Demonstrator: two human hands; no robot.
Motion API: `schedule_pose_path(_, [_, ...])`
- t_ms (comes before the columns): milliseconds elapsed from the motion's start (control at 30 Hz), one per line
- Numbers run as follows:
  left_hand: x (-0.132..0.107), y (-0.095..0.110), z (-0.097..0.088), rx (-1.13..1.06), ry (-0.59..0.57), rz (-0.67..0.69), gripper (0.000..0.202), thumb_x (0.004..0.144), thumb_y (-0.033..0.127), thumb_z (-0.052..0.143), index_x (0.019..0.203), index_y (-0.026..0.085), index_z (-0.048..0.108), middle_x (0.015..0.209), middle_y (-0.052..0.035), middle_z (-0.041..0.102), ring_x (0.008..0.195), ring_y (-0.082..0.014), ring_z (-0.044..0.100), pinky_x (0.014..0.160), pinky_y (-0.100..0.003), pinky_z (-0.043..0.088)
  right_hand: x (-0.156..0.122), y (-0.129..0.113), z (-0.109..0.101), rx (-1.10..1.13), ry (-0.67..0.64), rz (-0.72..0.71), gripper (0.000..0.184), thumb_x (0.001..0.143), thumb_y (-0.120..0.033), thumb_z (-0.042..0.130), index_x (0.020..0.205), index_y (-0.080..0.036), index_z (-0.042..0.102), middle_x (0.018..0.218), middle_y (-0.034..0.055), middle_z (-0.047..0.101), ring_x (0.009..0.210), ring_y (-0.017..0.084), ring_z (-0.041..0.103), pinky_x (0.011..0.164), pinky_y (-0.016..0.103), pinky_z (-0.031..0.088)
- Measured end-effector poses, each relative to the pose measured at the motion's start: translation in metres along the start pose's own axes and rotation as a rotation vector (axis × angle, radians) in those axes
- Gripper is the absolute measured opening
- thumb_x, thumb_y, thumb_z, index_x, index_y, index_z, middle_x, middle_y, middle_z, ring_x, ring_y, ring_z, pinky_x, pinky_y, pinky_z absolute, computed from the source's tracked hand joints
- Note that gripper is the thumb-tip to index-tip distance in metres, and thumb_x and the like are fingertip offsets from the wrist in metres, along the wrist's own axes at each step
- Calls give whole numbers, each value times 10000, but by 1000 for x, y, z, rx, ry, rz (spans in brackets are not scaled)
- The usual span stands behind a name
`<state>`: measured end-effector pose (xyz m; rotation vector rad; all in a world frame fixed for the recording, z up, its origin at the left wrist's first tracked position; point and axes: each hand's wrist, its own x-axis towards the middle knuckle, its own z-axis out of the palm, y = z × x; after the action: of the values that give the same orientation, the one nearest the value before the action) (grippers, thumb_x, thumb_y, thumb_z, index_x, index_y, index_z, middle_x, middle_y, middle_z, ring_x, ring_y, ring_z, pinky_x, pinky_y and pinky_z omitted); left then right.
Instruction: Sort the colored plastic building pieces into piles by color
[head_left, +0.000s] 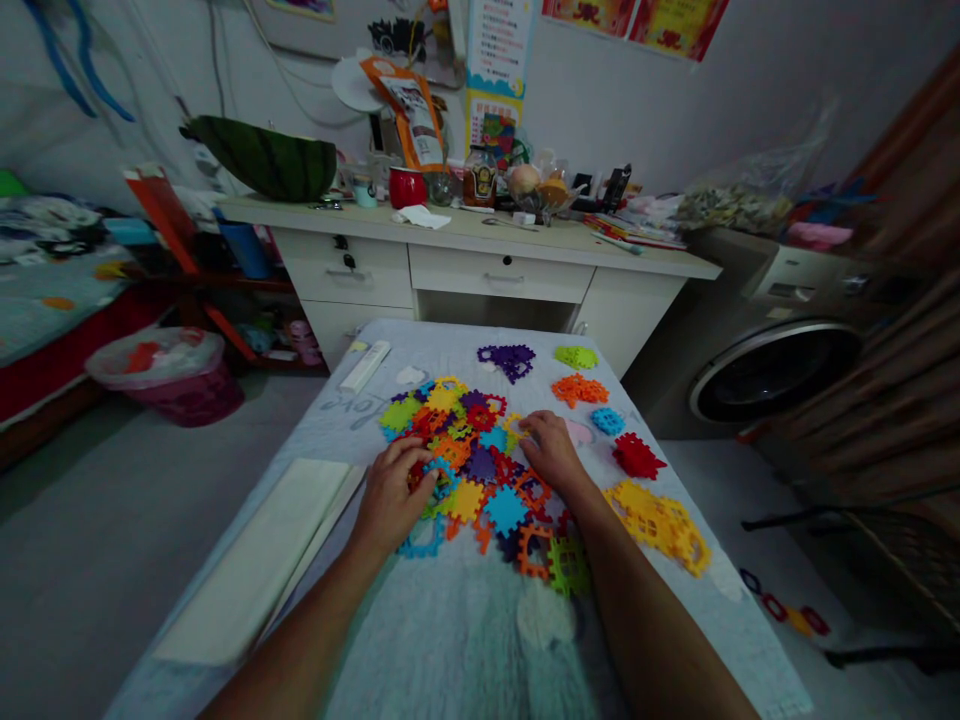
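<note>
A mixed pile of flat plastic building pieces with toothed edges (480,465) lies mid-table, in yellow, red, orange, blue, green and purple. At the pile's left side rests my left hand (394,490), thumb and fingers apart over red and blue pieces. My right hand (553,452) is at the upper right of the pile, its fingertips closed on a yellow toothed piece (514,426). Sorted by colour, further groups lie apart: purple pieces (510,360), light green pieces (576,357), orange pieces (579,390), blue pieces (607,421), red pieces (637,456) and yellow pieces (660,522).
A folded white board (262,560) lies along the table's left edge, with a white strip-shaped object (365,367) beyond it. Behind stands a white desk (502,272) with jars and half a watermelon rind (262,160). A washing machine (772,330) is at right.
</note>
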<state>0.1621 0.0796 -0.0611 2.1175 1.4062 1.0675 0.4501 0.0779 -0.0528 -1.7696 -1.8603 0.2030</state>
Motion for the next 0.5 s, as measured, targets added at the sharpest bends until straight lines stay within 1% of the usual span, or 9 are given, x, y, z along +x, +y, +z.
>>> schedule_pose_path(100, [2, 1, -2, 13, 35, -18, 197, 841, 384, 578, 902, 225, 677, 1175, -76, 628, 1101, -256, 598, 1005, -447, 457, 3, 4, 5, -83, -5, 23, 304, 819, -171, 628, 1109, -209, 710, 1223, 128, 609, 1105, 268, 531, 947, 398, 402])
schedule_pose_path(300, [4, -1, 1, 24, 73, -42, 204, 853, 405, 575, 882, 223, 664, 1135, -73, 632, 1091, -255, 596, 1006, -444, 447, 3, 12, 1, -48, -60, 31, 172, 842, -207, 624, 990, -188, 710, 1102, 103, 624, 1039, 238, 537, 943, 382, 403])
schedule_pose_path(500, [5, -4, 4, 17, 70, -22, 210, 845, 362, 576, 985, 224, 650, 1120, -72, 632, 1102, -253, 587, 1008, -439, 446, 2, 19, 2, 51, 22, 15, 129, 823, -191, 623, 938, -172, 679, 1036, 83, 572, 983, 210, 547, 916, 359, 445])
